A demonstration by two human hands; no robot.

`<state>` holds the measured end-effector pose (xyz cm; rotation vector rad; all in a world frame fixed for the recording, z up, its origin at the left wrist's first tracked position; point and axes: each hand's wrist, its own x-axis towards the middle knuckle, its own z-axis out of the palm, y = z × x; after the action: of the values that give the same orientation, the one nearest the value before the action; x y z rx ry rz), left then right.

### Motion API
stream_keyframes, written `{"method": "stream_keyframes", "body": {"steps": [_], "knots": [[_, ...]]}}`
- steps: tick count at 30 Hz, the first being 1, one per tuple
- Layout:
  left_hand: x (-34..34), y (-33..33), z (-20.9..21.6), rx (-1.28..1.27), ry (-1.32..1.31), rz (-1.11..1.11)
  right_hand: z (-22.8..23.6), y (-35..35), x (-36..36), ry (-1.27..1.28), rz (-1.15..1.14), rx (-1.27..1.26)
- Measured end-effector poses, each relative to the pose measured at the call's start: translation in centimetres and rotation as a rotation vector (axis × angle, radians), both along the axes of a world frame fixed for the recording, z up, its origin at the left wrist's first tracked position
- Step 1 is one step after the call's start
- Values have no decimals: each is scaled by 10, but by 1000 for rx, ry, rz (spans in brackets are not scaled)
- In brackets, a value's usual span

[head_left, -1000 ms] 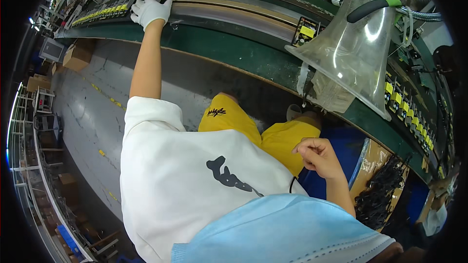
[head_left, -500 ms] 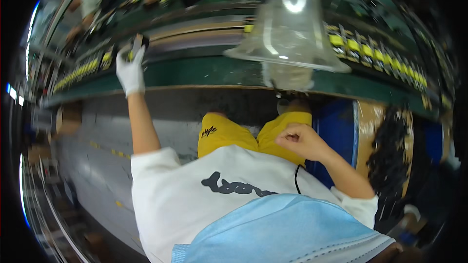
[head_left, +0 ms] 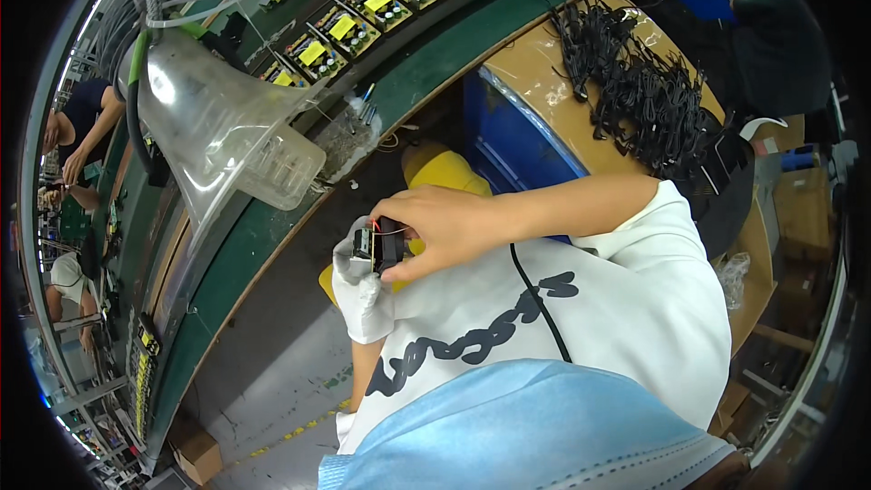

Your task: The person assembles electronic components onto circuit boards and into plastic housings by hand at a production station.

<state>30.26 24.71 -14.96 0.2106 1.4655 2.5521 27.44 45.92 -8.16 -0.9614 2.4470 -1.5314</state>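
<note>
My left hand (head_left: 357,295), in a white glove, is closed around one side of a small circuit board assembly (head_left: 390,245). The assembly has a black block on it and thin wires, one of them red. My bare right hand (head_left: 445,225) grips the black block from the other side, fingers above and thumb below. Both hands meet in front of my white shirt, close to the bench edge. The board's far side is covered by the glove.
A clear plastic hood (head_left: 195,113) overhangs the green bench (head_left: 426,73). Circuit boards with yellow-topped parts (head_left: 376,2) line the bench. To the right, black cables (head_left: 626,82) lie on cardboard above a blue bin (head_left: 513,132). Other people work at far left.
The view has turned to the right. My left hand has come from the bench to my body with the assembly, and my right hand has left my lap and taken hold of it.
</note>
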Motion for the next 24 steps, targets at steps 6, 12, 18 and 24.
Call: {"method": "stream_keyframes", "body": {"steps": [6, 12, 18, 24], "knots": [[12, -1, 3, -316, 4, 236, 19, 20, -2, 119, 78, 439], [11, -27, 4, -144, 105, 283, 69, 97, -42, -87, -180, 504], [6, -43, 19, 203, 67, 317, 23, 274, -124, 238, -1285, 671], [3, -43, 19, 233, -14, 224, -51, 360, -164, 95, -1461, 893]]}}
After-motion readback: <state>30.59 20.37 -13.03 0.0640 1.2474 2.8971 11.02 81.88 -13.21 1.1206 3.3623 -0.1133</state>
